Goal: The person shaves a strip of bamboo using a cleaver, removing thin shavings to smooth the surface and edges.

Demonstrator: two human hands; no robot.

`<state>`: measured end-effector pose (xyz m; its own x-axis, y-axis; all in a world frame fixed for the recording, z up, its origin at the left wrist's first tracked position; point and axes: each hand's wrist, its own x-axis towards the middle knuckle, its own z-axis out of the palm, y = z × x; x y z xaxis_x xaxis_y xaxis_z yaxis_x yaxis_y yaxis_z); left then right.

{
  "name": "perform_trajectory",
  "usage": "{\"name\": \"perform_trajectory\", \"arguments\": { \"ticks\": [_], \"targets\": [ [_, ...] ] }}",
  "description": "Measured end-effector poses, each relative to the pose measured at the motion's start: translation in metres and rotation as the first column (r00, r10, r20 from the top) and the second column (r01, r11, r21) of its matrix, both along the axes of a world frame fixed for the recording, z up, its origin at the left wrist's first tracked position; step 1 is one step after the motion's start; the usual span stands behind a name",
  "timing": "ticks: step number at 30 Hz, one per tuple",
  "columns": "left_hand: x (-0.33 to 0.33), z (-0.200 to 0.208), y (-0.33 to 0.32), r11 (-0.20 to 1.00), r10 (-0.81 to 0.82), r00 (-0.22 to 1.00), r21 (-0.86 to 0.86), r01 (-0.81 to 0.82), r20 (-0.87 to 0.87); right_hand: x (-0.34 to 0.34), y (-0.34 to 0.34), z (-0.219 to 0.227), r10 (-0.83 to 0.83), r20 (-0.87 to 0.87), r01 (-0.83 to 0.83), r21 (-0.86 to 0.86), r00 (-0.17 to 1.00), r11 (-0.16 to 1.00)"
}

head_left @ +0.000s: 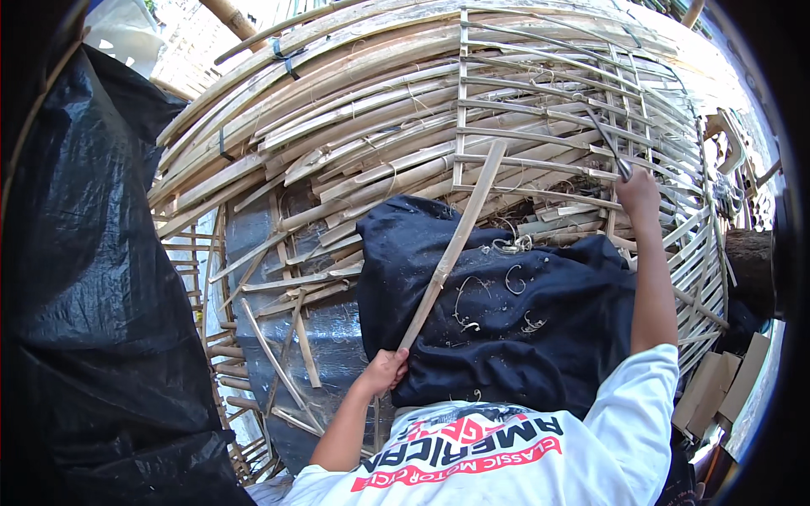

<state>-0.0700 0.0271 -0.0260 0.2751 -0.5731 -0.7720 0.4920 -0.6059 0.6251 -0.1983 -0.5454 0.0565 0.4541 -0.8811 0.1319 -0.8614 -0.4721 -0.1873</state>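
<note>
My left hand point(385, 372) is closed round the near end of a flat bamboo strip point(456, 247). The strip slants up and away across a dark cloth point(515, 312) on my lap, its far end over the piled bamboo. Out to the right, my right hand point(639, 196) grips a knife point(609, 145) by its handle, the narrow blade pointing up and to the left. The blade is apart from the strip and lies in front of a bamboo lattice point(540, 114). Thin curled shavings point(466, 312) are scattered over the cloth.
Split bamboo lengths point(354, 110) are piled across the far side, some tied in bundles. Black plastic sheeting point(101, 278) hangs at the left. A grey sheet point(329, 337) with loose strips lies left of my lap. Cardboard pieces point(717, 384) stand at the lower right.
</note>
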Motion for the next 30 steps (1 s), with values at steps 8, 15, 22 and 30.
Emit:
{"name": "perform_trajectory", "arguments": {
  "ticks": [8,15,22,30],
  "targets": [
    [0.000,-0.001,0.006,1.000,0.010,0.999,0.017,-0.010,0.040,0.041,0.193,-0.004,0.566,0.286,-0.625,0.190,0.773,0.757],
    [-0.003,0.002,0.001,0.999,0.011,0.986,0.044,-0.019,0.169,0.078,0.206,-0.019,0.746,0.076,-0.740,0.223,0.662,0.634],
    [0.003,0.003,-0.003,0.999,-0.043,0.982,0.035,0.038,0.186,0.077,0.119,0.008,0.325,0.169,-0.347,0.116,0.930,0.931],
    [-0.001,-0.007,0.004,1.000,-0.013,0.976,0.022,0.009,0.218,0.054,0.157,0.011,0.201,0.660,-0.530,0.346,0.724,0.774]
  ]
}}
